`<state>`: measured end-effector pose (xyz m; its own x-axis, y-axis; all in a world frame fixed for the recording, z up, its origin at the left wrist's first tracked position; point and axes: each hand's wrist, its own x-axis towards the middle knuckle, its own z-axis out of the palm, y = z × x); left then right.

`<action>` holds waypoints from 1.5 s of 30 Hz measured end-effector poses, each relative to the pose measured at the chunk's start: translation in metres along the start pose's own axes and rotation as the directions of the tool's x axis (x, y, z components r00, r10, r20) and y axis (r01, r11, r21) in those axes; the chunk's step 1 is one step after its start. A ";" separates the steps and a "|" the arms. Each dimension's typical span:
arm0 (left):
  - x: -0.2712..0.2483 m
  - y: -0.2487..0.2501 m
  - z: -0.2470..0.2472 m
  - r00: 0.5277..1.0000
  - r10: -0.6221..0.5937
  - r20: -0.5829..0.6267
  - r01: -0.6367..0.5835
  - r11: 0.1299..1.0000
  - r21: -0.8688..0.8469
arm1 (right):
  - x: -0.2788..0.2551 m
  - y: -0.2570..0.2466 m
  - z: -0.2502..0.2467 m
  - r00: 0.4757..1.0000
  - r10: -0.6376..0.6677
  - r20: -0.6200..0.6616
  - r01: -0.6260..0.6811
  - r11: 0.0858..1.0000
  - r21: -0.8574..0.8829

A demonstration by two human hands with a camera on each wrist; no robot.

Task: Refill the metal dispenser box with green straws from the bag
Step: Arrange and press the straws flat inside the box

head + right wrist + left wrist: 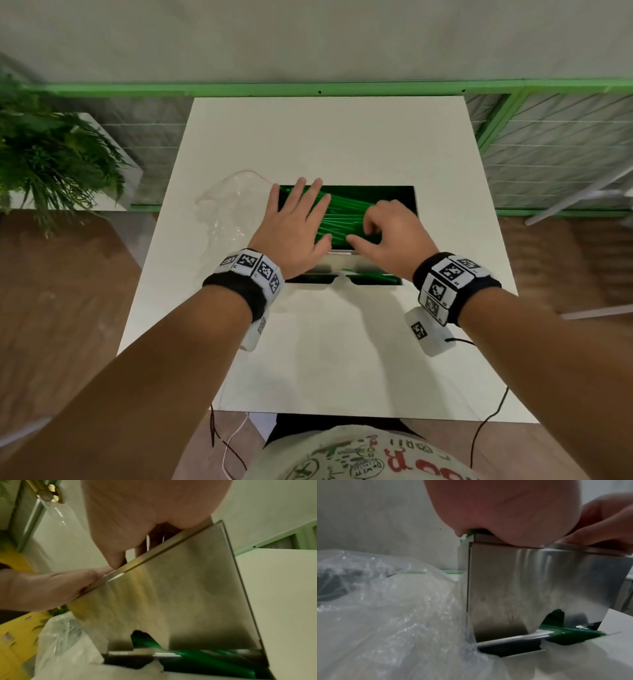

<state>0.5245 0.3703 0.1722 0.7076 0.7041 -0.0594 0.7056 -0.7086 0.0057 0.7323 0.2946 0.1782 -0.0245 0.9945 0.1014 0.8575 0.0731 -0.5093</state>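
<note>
Lying flat, fingers straight, left hand on thin green plastic straws filling the open-topped steel dispenser box mid-table, right hand curling fingertips onto them, crumpled clear plastic bag touching the box's left edge.

From the head view I can't see the left ends of the green straws; my left hand covers them. My right hand hides their near right part, and I can't tell whether its curled fingers pinch a straw. The left wrist view cuts off my palm at the top edge. The clear bag there is blurred.
</note>
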 end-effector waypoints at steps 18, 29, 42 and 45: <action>0.009 -0.002 0.012 0.987 0.021 -0.162 -0.018 1.000 0.020 | 0.029 -0.029 0.026 0.859 0.084 0.504 0.006 0.985 -0.174; 0.005 -0.006 0.022 0.945 0.118 -0.304 -0.136 0.990 -0.039 | 0.027 -0.041 0.031 0.831 0.241 0.502 -0.071 0.940 -0.334; 0.008 -0.006 0.030 0.939 0.085 -0.333 -0.123 0.988 -0.095 | 0.027 -0.046 0.029 0.813 0.319 0.487 -0.170 0.930 -0.326; 0.009 -0.007 0.031 0.937 0.092 -0.336 -0.130 0.987 -0.093 | 0.031 -0.046 0.029 0.785 0.340 0.517 -0.196 0.929 -0.315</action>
<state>0.5252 0.3800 0.1406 0.7410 0.6102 0.2801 0.6079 -0.7869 0.1061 0.6770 0.3239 0.1799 0.0070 0.8446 -0.5354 0.9629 -0.1501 -0.2241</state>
